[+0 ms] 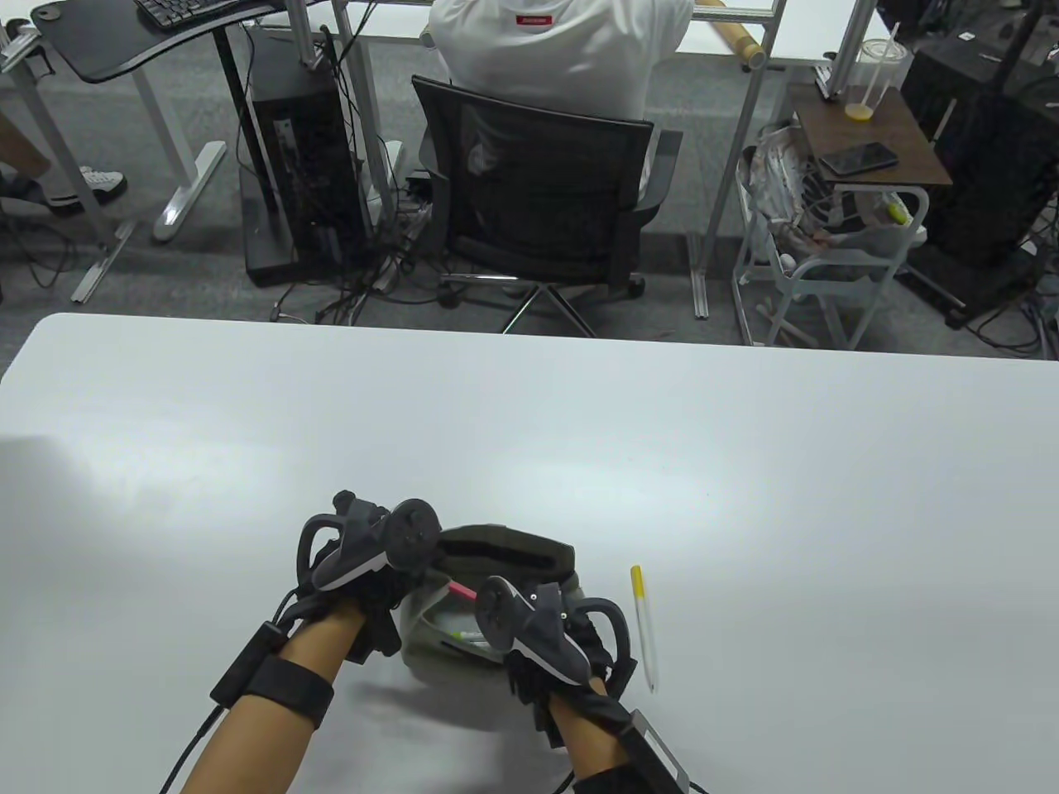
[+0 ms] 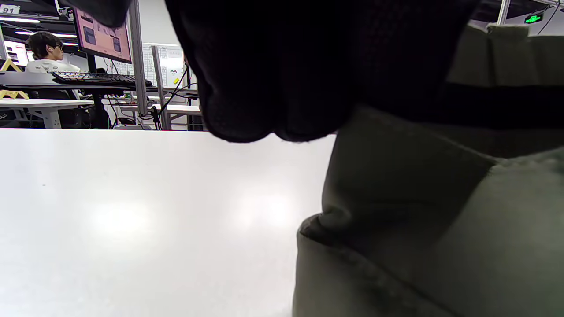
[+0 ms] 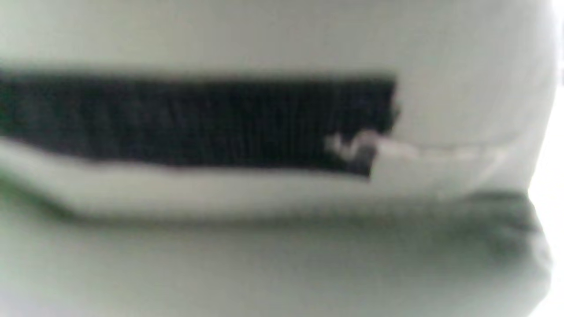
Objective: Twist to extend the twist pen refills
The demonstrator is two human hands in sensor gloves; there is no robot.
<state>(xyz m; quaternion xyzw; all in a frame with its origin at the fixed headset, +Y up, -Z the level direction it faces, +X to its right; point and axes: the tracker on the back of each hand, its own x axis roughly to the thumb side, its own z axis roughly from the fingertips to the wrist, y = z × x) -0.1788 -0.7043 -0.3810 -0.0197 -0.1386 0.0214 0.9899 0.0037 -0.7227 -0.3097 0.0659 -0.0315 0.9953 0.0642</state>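
Note:
A grey-green fabric pouch [image 1: 505,550] lies open on the white table [image 1: 529,430] near the front edge. A pink pen [image 1: 462,590] shows inside its mouth. A yellow-and-white twist pen [image 1: 644,624] lies on the table just right of the pouch. My left hand [image 1: 389,571] grips the pouch's left rim; its gloved fingers [image 2: 273,66] press against the pouch fabric [image 2: 418,211]. My right hand [image 1: 529,628] is at the pouch's right front, its fingers hidden under the tracker. The right wrist view shows only blurred pouch fabric [image 3: 264,246] and a black strip [image 3: 198,119].
Beyond the table's far edge sits a person in a black office chair [image 1: 538,190]. A computer tower [image 1: 302,149] stands at the back left and a small side table [image 1: 869,141] with a phone at the back right.

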